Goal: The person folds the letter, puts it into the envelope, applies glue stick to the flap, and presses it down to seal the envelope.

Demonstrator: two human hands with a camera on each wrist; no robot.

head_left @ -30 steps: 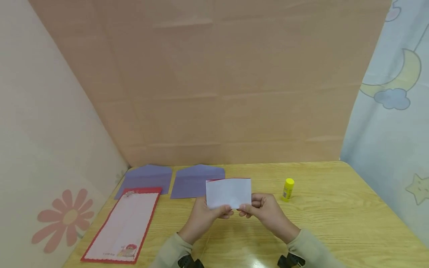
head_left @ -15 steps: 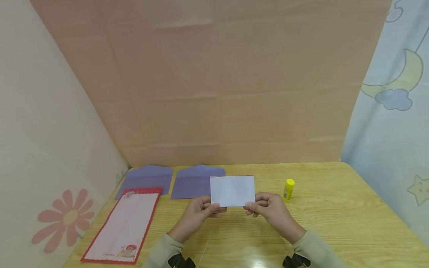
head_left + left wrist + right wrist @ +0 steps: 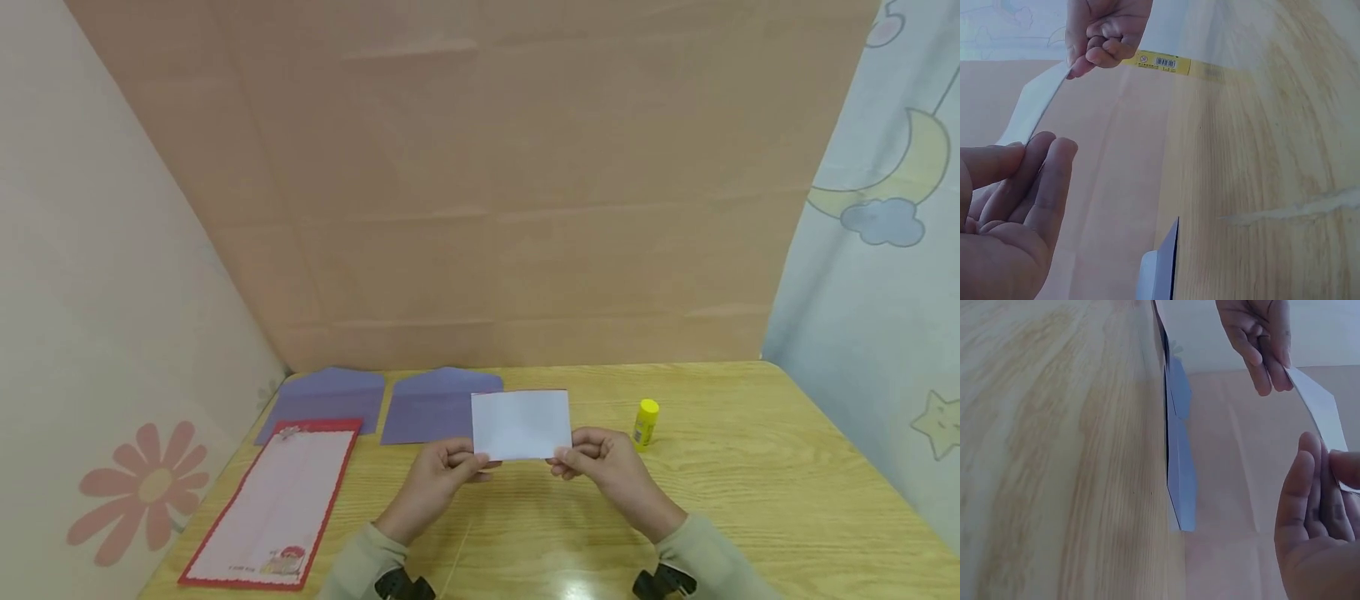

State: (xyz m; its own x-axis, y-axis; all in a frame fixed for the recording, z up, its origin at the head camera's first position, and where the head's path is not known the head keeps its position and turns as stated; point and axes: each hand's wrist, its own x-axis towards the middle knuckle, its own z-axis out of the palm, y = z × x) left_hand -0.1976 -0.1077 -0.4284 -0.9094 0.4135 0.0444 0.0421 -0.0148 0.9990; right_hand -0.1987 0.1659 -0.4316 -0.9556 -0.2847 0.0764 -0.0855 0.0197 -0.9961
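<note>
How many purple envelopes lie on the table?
2. One envelope lies far left, partly covered by the red-bordered sheet; the other envelope lies to its right, partly behind the white paper. Any underneath would be hidden.

Head-high, one view looks forward and down over the counter [image 3: 750,500]; the two wrist views, tipped sideways, stare from close in toward the brown backdrop [image 3: 480,183], sharing the white card [image 3: 521,425] from opposite ends.

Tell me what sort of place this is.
Probably an indoor craft table: white paper held up, purple envelopes lying flat and what looks like a glue stick standing upright all point that way.
</note>
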